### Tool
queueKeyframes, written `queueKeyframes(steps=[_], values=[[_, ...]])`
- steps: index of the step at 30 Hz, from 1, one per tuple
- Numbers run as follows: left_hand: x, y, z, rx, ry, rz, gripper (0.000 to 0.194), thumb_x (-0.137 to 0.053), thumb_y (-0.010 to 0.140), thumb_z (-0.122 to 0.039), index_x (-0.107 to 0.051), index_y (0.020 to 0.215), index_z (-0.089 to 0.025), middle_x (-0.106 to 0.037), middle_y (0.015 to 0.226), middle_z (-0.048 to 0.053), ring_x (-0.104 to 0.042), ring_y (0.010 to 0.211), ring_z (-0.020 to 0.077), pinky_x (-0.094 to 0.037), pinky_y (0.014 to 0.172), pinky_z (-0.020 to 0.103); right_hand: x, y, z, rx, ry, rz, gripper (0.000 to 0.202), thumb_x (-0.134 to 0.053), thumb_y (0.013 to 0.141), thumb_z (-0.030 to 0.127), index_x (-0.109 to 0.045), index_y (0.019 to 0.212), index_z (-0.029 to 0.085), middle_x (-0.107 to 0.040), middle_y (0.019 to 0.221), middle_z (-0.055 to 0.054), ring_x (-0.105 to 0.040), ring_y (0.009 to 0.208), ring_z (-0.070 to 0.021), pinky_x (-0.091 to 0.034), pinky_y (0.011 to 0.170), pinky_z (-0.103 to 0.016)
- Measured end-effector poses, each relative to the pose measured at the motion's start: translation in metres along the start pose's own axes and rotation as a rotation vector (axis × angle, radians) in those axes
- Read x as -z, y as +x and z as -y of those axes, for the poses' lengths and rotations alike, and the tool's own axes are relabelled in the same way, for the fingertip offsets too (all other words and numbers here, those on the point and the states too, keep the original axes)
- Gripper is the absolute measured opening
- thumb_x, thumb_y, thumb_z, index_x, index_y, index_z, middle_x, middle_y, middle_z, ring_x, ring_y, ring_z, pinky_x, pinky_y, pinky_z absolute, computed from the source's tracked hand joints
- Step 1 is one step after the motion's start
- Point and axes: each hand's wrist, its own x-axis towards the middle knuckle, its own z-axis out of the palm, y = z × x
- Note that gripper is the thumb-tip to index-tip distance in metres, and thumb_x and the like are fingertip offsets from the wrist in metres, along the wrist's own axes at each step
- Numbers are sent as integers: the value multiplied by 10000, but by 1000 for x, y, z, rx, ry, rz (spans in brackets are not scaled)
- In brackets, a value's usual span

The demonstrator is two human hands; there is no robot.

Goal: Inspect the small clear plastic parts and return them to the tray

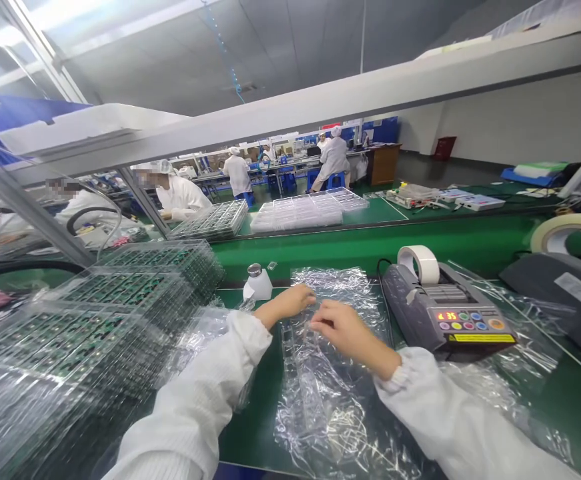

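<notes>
At the far left stood stacks of clear trays [95, 313] loaded with small green boards, piled on the green bench [560, 393]. Just right of them a small white bottle [259, 283] with a metal cap sat near the bench's back edge. The left hand [290, 301] came in from a white sleeve, forearm angled up and to the right, wrist nearly straight, fingers curled down onto the clear plastic bag [330, 373]; it seemed to pinch the film, though the grip itself could not be told for sure. The bag lay crumpled flat on the bench straight in front of the person, with a clear tray inside it. The right hand [345, 330] reached from the lower right, palm down, fingers bent and pressing on the bag close to the left hand, the two nearly touching. Right of the hands sat a grey tape dispenser [445, 313] with coloured buttons and a white tape roll [419, 263] on top
</notes>
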Motion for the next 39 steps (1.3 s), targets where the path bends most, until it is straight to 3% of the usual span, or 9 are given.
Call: queueKeyframes(steps=[4,7,16,20,24,25,31,36,39], values=[[43,-40,-35,-509,-185,-65,300,-489,868,-385,-626,1103,-259,-574,1189,44,-489,1117,177,-346,1010,315,33,-22,8,-187,415,69,220,-603,773,272,-562,587,161,-483,602,35,-452,574,-109,-353,552,-236],[65,-65,-67,-838,-117,38,226,-624,759,-385,-707,950,-297,-605,1111,41,-499,1070,211,-336,1005,337,44,-38,17,-212,625,208,206,-594,727,237,-511,553,162,-398,533,64,-336,514,-84,-275,503,-230],[57,-93,-126,-923,236,116,273,-717,653,-415,-721,916,-340,-605,987,52,-526,858,238,-423,769,331,25,-70,35,-180,760,348,39,-596,620,135,-566,597,148,-528,596,46,-430,546,-84,-321,489,-191],[50,-107,-126,-833,97,172,241,-633,761,-340,-679,998,-333,-608,1074,60,-519,955,250,-414,831,339,37,-95,28,-203,636,194,98,-593,702,197,-612,612,163,-573,658,20,-518,629,-116,-382,566,-210],[33,-116,-106,-566,-431,139,261,-561,816,-365,-623,1069,-354,-624,1062,52,-501,1017,240,-359,938,374,70,-138,-18,-710,107,-404,361,-395,874,400,-644,1075,233,-585,655,-17,-521,565,-166,-373,536,-273],[26,-116,-100,-511,-574,86,261,-547,808,-424,-626,1047,-356,-637,997,51,-515,966,235,-363,923,383,77,-149,-32,-811,-53,-441,399,-386,875,376,-587,1187,231,-563,609,-11,-509,530,-175,-355,523,-281],[-13,-110,-88,-312,-1007,-97,396,-567,675,-644,-675,924,-357,-606,817,47,-509,805,226,-360,888,436,86,-170,-68,-1053,-479,-167,611,-351,843,193,-240,1441,255,-534,523,-8,-535,481,-211,-253,450,-268],[-22,-107,-94,-183,-1123,-90,419,-612,609,-674,-707,851,-346,-601,808,57,-512,819,236,-407,839,409,89,-165,-59,-1068,-656,-94,613,-356,825,137,-293,1422,262,-557,571,-30,-546,520,-204,-205,456,-273],[-26,-106,-101,-74,-1213,-87,441,-628,576,-687,-715,816,-327,-614,837,60,-526,872,253,-416,859,401,92,-172,-62,-1003,-453,-204,584,-386,795,147,-392,1370,247,-462,511,18,-475,478,-170,-233,470,-262]])
